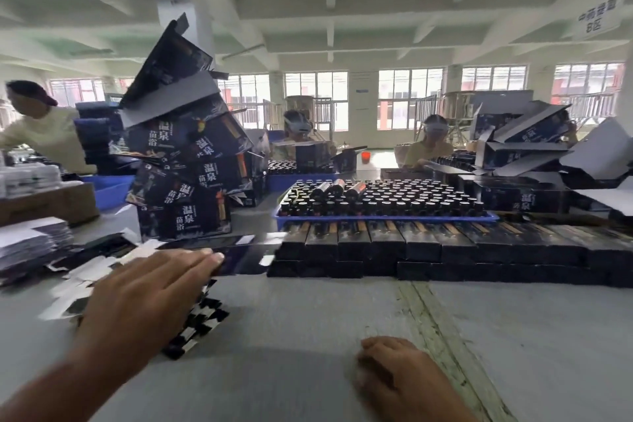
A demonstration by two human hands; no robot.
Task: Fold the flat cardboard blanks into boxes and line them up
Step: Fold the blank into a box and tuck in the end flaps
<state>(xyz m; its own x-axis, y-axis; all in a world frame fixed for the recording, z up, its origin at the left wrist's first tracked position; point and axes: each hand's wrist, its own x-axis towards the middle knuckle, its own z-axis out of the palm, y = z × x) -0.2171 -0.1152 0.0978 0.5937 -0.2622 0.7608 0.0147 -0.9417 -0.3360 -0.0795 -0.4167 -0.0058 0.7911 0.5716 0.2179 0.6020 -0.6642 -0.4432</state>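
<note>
My left hand (144, 288) lies with straight fingers on top of a stack of flat dark cardboard blanks (202, 322) at the left of the grey table. The topmost blank (239, 259) sticks out past my fingertips toward the right. My right hand (400, 373) rests on the table at the lower middle with fingers curled under, holding nothing that I can see. A long row of folded dark boxes (428, 247) stands lined up in two layers across the table ahead, from the middle to the right edge.
A blue tray of small dark bottles (383, 205) sits behind the row. A tall leaning pile of larger printed boxes (185, 161) rises at the left. More blanks (30, 247) lie at far left. Other people work at the tables beyond.
</note>
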